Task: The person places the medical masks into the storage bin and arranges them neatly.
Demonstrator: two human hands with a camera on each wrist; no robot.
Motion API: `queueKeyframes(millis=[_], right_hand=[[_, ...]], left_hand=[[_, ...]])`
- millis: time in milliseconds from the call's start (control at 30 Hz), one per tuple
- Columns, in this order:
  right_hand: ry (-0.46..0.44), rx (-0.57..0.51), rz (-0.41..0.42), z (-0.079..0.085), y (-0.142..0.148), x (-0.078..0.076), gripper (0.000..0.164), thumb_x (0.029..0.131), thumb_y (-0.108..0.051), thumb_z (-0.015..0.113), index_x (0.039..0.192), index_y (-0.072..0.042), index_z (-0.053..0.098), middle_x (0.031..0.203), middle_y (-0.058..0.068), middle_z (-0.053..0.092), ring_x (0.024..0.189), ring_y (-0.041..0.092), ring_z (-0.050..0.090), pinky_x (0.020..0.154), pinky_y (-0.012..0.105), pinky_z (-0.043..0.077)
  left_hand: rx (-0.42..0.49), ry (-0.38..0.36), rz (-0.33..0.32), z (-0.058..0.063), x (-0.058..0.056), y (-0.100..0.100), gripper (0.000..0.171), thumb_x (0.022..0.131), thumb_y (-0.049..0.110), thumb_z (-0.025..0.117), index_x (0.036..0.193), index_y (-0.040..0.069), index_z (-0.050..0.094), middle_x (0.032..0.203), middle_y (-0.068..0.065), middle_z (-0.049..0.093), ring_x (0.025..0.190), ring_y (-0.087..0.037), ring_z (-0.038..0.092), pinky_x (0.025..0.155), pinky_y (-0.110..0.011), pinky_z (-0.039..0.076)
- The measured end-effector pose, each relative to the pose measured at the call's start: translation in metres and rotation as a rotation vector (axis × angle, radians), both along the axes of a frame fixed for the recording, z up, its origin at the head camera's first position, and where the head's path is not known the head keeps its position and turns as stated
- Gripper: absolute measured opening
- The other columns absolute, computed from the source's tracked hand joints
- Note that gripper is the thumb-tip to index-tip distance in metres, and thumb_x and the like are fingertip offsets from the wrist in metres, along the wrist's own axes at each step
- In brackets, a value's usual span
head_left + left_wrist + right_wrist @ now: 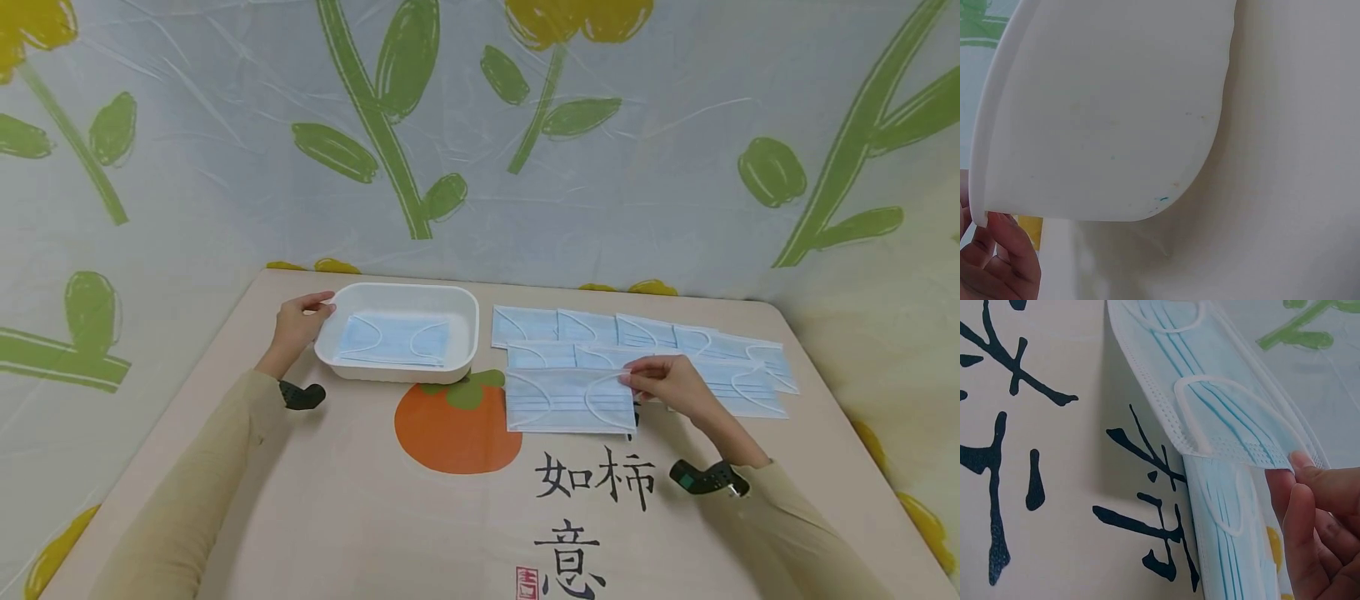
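My right hand (670,383) pinches a light blue face mask (566,402) by its upper right corner. In the right wrist view this mask (1210,387) is lifted at that corner, its white ear loops lying across the pleats. My left hand (297,327) grips the rim of a white plastic tub (397,374) at its left end. The left wrist view shows finger and thumb of the left hand (1000,259) pinching the rim at a corner of the tub (1104,112). Inside the tub lies a blue mask (393,340).
Behind and right of the held mask, overlapping blue masks (588,327) lie in rows on the table. The tabletop (337,500) has a printed orange persimmon (457,429) and black characters (596,479). A flower-patterned curtain (600,192) stands along the table's far edge.
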State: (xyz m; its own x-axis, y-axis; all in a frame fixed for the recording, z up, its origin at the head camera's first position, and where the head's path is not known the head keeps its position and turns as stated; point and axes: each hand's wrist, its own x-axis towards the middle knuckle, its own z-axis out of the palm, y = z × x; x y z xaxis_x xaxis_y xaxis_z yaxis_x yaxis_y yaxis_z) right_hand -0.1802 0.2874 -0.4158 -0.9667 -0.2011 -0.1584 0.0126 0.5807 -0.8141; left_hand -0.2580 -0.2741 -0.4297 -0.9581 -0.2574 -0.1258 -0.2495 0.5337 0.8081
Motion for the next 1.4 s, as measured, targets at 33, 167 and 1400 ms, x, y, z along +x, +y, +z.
queueKeyframes(millis=[33, 167, 1400], right_hand=[[0.002, 0.0, -0.001, 0.001, -0.001, 0.0, 0.035, 0.091, -0.018, 0.066, 0.11, 0.011, 0.063, 0.076, 0.002, 0.069, 0.064, 0.008, 0.062, 0.063, 0.025, 0.055], [0.018, -0.004, 0.005, 0.004, -0.004, -0.001, 0.035, 0.091, -0.017, 0.066, 0.112, 0.011, 0.063, 0.081, 0.007, 0.071, 0.067, 0.009, 0.063, 0.064, 0.025, 0.055], [0.091, -0.075, 0.012, 0.037, -0.048, -0.024, 0.031, 0.091, -0.017, 0.066, 0.11, 0.008, 0.064, 0.078, -0.007, 0.068, 0.07, 0.005, 0.062, 0.066, 0.022, 0.055]], left_hand=[[0.001, -0.003, 0.001, 0.0, 0.0, 0.0, 0.04, 0.099, 0.027, 0.053, 0.136, 0.012, 0.055, 0.122, -0.017, 0.055, 0.097, -0.023, 0.047, 0.059, -0.014, 0.044], [0.002, -0.012, 0.004, 0.001, 0.0, 0.001, 0.04, 0.099, 0.026, 0.053, 0.136, 0.012, 0.055, 0.123, -0.017, 0.054, 0.098, -0.023, 0.047, 0.06, -0.013, 0.044], [-0.013, -0.019, 0.006, 0.003, 0.001, 0.003, 0.041, 0.099, 0.027, 0.052, 0.137, 0.012, 0.054, 0.125, -0.018, 0.054, 0.102, -0.024, 0.046, 0.062, -0.011, 0.043]])
